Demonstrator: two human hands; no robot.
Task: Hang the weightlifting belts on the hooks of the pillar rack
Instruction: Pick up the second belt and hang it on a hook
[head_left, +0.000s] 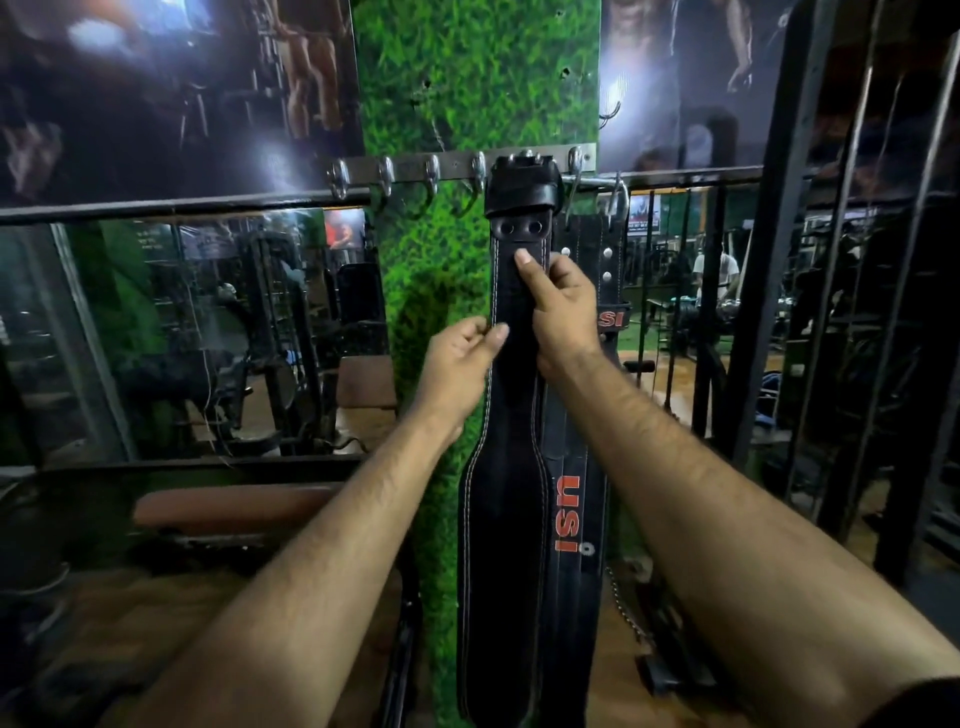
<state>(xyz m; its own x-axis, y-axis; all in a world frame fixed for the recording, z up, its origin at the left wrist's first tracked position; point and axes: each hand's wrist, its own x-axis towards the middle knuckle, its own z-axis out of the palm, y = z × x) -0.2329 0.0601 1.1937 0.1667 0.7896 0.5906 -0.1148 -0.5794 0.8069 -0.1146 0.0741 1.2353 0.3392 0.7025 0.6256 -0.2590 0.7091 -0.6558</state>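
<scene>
The right hand (563, 306) is closed around the upper narrow part of a black weightlifting belt (506, 519), thumb laid flat up the front face and the other fingers wrapped behind its right edge. The left hand (460, 364) is lower and on the other side, pinching the belt's left stitched edge between thumb and curled fingers. Both forearms reach up from the bottom of the view, so the belt hangs straight between the two hands.

The belt's top end, with its buckle and a folded leather loop, sits over a hook near the right end of the metal hook rail (415, 167); two rivets show just under the fold. White stitching runs down both edges, and the belt widens well below the hands. The face turned outward carries no readable lettering.

Just behind it and to its right hangs a second black belt (579, 519), partly covered by the first, with orange letters reading "USI" running vertically on its lower part. A third belt (605, 280) with metal studs hangs beyond the pillar's right edge and shows "SI" in orange on its band.

The rail crosses a pillar (467, 78) clad in green artificial grass; the hooks toward the rail's left end are bare.
</scene>
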